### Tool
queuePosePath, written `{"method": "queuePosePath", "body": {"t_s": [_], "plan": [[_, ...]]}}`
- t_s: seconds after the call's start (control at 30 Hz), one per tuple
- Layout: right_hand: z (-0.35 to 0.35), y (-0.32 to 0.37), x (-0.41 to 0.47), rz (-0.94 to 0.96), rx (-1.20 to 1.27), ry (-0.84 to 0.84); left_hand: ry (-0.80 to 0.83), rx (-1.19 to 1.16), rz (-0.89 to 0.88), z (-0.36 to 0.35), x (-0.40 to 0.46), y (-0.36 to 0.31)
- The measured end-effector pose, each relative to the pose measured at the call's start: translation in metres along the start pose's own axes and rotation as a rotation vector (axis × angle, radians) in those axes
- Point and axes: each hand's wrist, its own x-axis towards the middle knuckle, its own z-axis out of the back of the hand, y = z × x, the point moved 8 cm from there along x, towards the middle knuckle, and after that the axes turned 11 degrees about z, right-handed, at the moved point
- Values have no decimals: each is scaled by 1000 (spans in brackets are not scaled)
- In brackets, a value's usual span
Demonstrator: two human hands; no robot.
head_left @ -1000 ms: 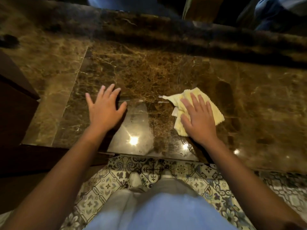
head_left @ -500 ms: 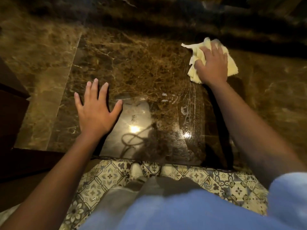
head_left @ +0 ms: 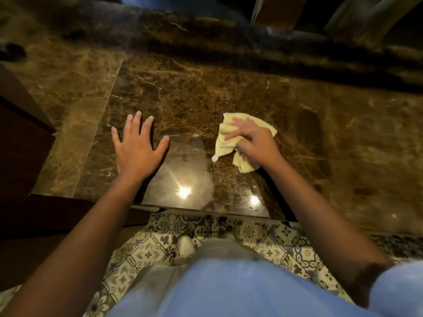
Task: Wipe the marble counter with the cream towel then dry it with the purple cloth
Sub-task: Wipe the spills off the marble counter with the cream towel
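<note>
Head view: cream towel [head_left: 231, 138] under right hand [head_left: 254, 139]

The marble counter [head_left: 229, 92] is brown stone, smooth and shiny, with bright light spots near its front edge. The cream towel [head_left: 225, 143] is soft, fluffy cloth. The floor [head_left: 160, 243] has patterned tiles.

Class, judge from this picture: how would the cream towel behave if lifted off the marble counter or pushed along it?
The cream towel is bunched in folds under the right hand, so it would probably hang limp when lifted. It looks thin, so likely light. On the glossy marble counter, it should slide readily and bunch rather than roll.
</note>
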Motion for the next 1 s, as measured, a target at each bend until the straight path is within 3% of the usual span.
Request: {"method": "queuePosePath", "body": {"t_s": [0.17,0.3,0.47,0.6,0.67,0.83,1.0], "plan": [[-13,17,-72,46,-61,13,27,-32,-5,-1,-1,2],[-18,18,-109,29,-361,109,34,-67,-22,-1,-1,5],[-13,6,-95,-29,-532,57,14,-56,-4,-3,1,4],[23,-18,-45,-140,-201,-189,0,-72,-3,-1,1,4],[36,-29,-11,-184,-118,-234,0,-69,2,-1,2,4],[33,-40,87,-183,-60,-140,-11,-71,12,0,1,3],[-10,-15,130,-6,-31,115,-8,-71,18,0,1,2]]}}
